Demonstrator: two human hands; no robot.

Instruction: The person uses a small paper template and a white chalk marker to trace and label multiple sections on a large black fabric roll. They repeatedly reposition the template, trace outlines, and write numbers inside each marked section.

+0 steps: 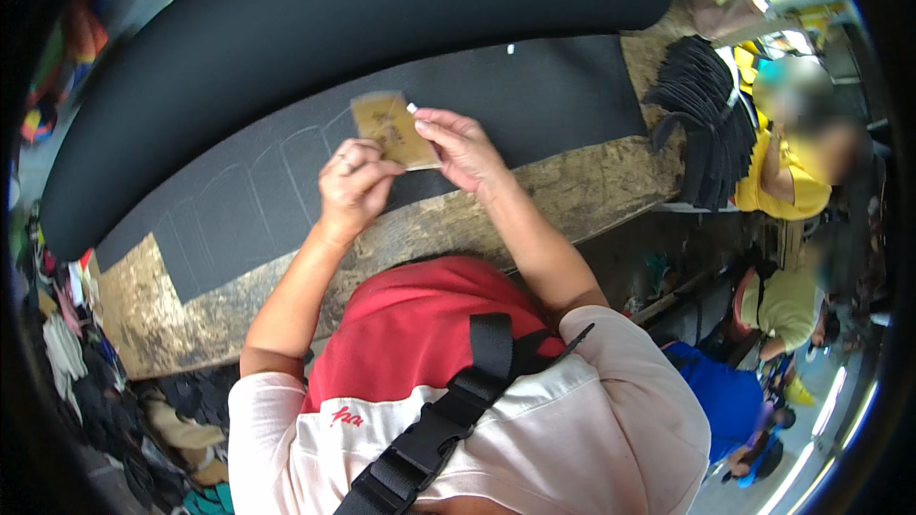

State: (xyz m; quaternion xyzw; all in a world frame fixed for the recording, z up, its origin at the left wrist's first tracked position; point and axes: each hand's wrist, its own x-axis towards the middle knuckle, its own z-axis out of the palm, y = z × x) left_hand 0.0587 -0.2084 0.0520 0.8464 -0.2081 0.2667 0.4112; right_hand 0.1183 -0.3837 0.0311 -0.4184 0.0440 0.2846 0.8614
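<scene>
A tan cardboard template (393,131) is pinched by the left hand (355,181) and right hand (465,148), which also holds white chalk (412,108). Beneath the grip lies a black sheet (286,172) marked with outlines. The card is judged light, stiff and best held by its edges.

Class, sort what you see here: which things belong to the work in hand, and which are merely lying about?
In use: brown card template, held by left hand and right hand; white chalk; black sheet with traced outlines.

Lying about: stack of cut black pieces; black roll; scraps under the wooden bench.

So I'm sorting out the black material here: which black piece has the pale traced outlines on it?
The flat black sheet on the wooden table, under both hands. The black roll behind it and the stack of cut black pieces show none.
</scene>
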